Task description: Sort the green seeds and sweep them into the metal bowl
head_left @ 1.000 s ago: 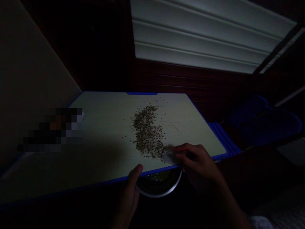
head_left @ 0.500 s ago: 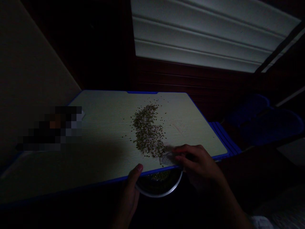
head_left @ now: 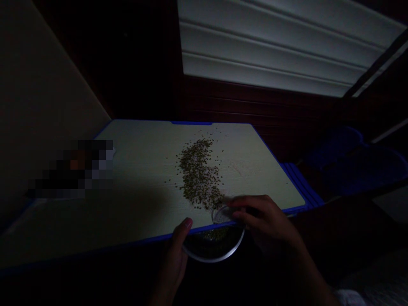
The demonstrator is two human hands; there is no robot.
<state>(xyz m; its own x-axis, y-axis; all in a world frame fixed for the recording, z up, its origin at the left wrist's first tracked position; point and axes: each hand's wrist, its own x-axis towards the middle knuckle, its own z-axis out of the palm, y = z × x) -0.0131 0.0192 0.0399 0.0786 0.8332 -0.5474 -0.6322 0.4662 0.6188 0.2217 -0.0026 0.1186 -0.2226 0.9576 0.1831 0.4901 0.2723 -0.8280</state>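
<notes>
Tabletop [head_left: 140,157]: smooth, matt, pale, blue plastic-looking edging. Bowl [head_left: 219,258]: metal-looking, glossy rim. Stools [head_left: 366,165]: blue, plastic-looking. Small disc [head_left: 222,214]: clear, shiny rim, material unclear.

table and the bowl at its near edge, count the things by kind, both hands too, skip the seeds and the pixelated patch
Table: 1
Bowl: 1
Clear dish or lid: 1
Hands, left hand and right hand: 2
Total: 5
</notes>
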